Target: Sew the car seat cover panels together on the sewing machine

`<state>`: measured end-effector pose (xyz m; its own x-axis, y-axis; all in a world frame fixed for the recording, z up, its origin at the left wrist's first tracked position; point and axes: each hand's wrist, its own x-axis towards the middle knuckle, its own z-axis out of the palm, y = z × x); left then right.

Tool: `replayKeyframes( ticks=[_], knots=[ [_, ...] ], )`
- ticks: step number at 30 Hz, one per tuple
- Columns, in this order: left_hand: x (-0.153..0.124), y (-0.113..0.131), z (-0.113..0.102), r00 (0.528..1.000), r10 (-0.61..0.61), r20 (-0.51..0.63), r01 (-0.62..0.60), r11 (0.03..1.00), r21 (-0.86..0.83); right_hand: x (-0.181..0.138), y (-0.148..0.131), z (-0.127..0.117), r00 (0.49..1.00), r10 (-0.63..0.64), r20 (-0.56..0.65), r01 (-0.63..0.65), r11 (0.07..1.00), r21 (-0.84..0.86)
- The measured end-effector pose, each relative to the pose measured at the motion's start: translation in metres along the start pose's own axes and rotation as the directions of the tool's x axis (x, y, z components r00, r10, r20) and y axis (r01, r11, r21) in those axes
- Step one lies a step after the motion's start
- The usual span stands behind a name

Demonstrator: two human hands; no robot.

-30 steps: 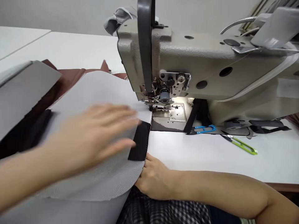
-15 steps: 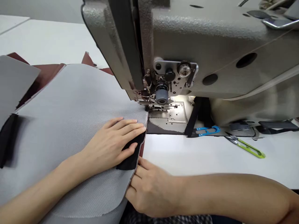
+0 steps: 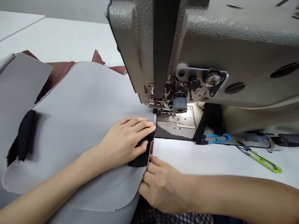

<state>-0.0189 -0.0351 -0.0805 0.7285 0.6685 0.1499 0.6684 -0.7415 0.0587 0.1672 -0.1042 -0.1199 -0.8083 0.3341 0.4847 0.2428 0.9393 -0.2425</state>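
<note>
A large piece of grey mesh-textured fabric (image 3: 77,93) lies with its right edge at the needle area of the sewing machine (image 3: 179,105). Spread flat on that fabric, my left hand (image 3: 127,141) has its fingertips close to the edge, just in front of the presser foot. A black fabric strip (image 3: 140,157) lies partly beneath its fingers and thumb. My right hand (image 3: 163,185) is closed on the grey fabric's edge nearer to me, its fingertips hidden under the layers. A sliver of reddish-brown material (image 3: 152,147) shows below the edge between the hands.
Blue thread snips (image 3: 218,138) and green thread snips (image 3: 263,158) lie right of the needle plate (image 3: 187,117). Black strips (image 3: 207,119) hang by the machine's lit throat. Another black piece (image 3: 26,135) sits at the left on the fabric. Reddish-brown material (image 3: 59,73) shows behind.
The camera view has shifted, so the machine, fabric and hands all appear farther right. Both hands keep nearly the same hold on the fabric, and its edge stays at the presser foot.
</note>
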Motion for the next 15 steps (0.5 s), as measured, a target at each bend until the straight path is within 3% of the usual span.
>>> replayKeyframes(
  ticks=[15],
  knots=[
    [0.019,-0.007,0.0,0.999,-0.005,-0.035,0.01,0.992,0.127,0.003,0.029,0.003,0.994,-0.053,-0.095,0.048,0.997,-0.054]
  ],
)
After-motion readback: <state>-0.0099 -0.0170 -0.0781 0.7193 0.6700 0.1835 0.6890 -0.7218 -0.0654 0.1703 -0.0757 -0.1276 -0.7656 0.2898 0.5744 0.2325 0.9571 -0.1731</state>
